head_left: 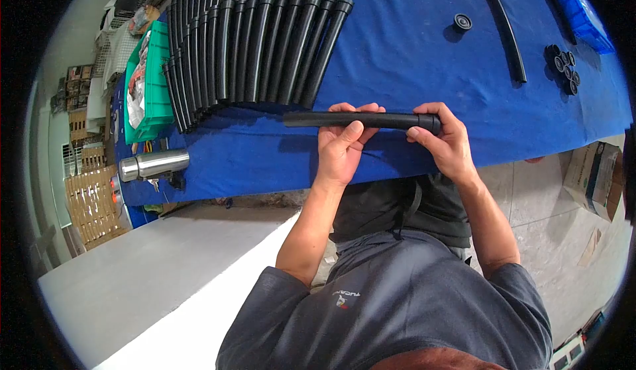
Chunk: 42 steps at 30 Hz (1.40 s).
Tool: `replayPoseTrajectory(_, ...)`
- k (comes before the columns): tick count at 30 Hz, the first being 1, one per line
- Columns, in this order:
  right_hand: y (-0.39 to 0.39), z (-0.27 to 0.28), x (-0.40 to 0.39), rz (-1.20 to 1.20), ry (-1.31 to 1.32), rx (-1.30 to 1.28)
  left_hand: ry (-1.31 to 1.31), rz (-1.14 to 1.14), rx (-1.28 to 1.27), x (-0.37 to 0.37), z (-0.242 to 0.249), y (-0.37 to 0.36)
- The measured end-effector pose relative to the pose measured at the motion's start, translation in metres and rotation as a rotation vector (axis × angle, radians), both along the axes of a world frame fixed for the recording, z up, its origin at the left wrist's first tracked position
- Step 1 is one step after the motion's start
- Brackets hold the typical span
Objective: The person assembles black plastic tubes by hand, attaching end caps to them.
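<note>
A black tube [387, 119] is held level across my body, just above the blue cloth near the table's front edge. My left hand [343, 146] grips it around the middle, thumb on the near side and fingers behind. At the tube's right end sits a wider black cap [429, 124], and my right hand [447, 139] is closed around that end with thumb and fingers. The left end of the tube sticks out free. Farther off on the cloth lie a single round black cap [462, 22] and a lone black tube [507, 37].
Many capped black tubes [265, 49] lie in stacked rows at the back left. Left of them stands a green crate [158, 82] with a steel flask [154, 164] nearby. A cluster of black caps [565, 67] and a blue crate [582, 9] are at the right.
</note>
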State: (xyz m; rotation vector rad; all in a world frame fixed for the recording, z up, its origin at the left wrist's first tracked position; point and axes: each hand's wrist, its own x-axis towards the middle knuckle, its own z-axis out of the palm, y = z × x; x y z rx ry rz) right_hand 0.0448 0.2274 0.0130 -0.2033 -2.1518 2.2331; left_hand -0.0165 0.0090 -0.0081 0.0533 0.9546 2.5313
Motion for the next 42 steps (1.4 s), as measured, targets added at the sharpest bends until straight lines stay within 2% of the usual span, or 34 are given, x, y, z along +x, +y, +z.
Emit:
replayPoseTrajectory(5,0.002,-0.003,0.0,0.023,-0.033,-0.065,0.033,0.013,-0.027,0.002,0.0,0.001)
replayPoseTrajectory(14,-0.005,-0.003,-0.003,-0.073,0.177,0.064,-0.006,-0.012,-0.003,0.0,0.0,-0.001)
replayPoseTrajectory(17,0.003,-0.003,0.0,0.046,-0.044,0.06,0.002,-0.023,0.006,-0.001,0.0,-0.001)
replayPoseTrajectory(23,0.002,0.003,0.0,0.035,-0.059,0.014,-0.037,-0.01,0.031,0.0,0.004,0.0)
replayPoseTrajectory(26,-0.001,-0.002,0.0,0.011,-0.011,-0.091,0.023,-0.009,-0.029,0.0,-0.001,-0.001)
replayPoseTrajectory(29,0.001,-0.014,0.0,-0.03,0.121,-0.054,0.009,-0.03,-0.033,-0.001,0.0,0.0)
replayPoseTrajectory(32,-0.004,-0.002,-0.003,-0.066,0.134,0.009,-0.003,-0.035,0.004,-0.001,-0.002,-0.003)
replayPoseTrajectory(35,0.001,0.005,-0.002,0.023,-0.06,-0.057,-0.025,-0.014,0.016,-0.001,-0.001,-0.001)
replayPoseTrajectory(38,0.003,-0.008,-0.001,0.002,0.01,0.04,0.001,-0.031,0.031,-0.003,-0.005,-0.002)
replayPoseTrajectory(42,0.006,-0.005,-0.002,-0.002,-0.033,-0.148,0.019,-0.026,0.03,-0.001,0.003,-0.015)
